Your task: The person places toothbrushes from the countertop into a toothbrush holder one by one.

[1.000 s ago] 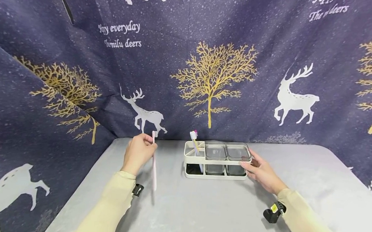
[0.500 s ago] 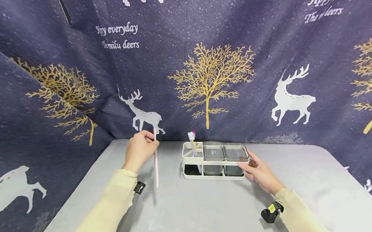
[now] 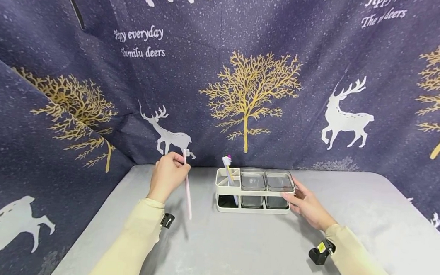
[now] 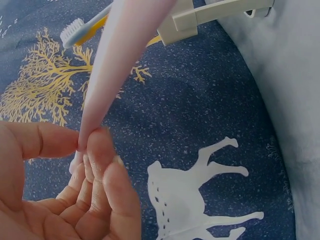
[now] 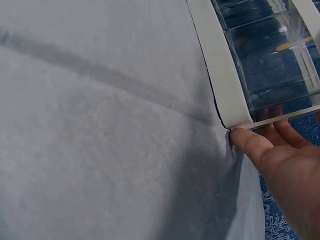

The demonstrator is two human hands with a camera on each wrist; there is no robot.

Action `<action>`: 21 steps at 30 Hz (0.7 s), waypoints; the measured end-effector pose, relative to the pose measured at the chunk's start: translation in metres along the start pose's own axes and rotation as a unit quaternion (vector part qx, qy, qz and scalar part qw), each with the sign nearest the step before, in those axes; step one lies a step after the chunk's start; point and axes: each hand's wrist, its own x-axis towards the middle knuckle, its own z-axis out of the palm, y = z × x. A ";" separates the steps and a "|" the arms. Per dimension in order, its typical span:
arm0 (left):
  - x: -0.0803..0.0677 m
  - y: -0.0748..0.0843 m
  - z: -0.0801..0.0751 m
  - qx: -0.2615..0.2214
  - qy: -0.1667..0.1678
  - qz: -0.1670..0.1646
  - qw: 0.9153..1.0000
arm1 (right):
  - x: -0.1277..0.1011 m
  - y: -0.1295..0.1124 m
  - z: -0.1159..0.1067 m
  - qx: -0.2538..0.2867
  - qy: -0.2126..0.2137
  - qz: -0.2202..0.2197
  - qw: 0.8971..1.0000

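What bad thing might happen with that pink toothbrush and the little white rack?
The left hand only pinches the long pale pink toothbrush near its top, so it might slip and fall onto the grey table. The slot in the white plastic rack already holds a yellow-handled toothbrush, so the two could bump. The right hand rests against just one end of the rack, so a push might slide it.

Left hand fingers pinching pink toothbrush, cream holder beyond
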 end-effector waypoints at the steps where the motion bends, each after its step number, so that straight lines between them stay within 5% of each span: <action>1: 0.000 0.001 0.000 -0.003 0.001 0.002 1.000 | 0.000 -0.001 0.000 0.000 0.002 0.000 1.000; 21: -0.002 0.022 0.010 -0.104 0.056 0.018 0.993 | -0.001 0.001 0.000 -0.008 0.010 0.002 1.000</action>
